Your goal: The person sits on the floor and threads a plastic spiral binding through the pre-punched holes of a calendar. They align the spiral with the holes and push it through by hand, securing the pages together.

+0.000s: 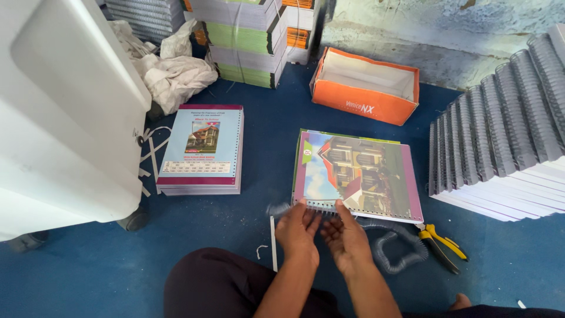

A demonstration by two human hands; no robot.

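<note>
A punched booklet (359, 174) with a picture of a house on its cover lies on the blue floor in front of me. Both hands are at its near, punched edge. My left hand (298, 228) and my right hand (344, 234) are pressed close together around a grey spiral binding coil (281, 207), which is blurred by motion. The fingers of both hands curl on the coil at the row of holes. More grey coil (394, 247) loops on the floor just right of my right hand.
A stack of booklets (203, 150) lies to the left. An open orange box (365, 85) sits behind. Bound white books with spirals (500, 147) pile up at the right. Yellow-handled pliers (441, 238) lie nearby. A white machine (65, 112) stands at far left.
</note>
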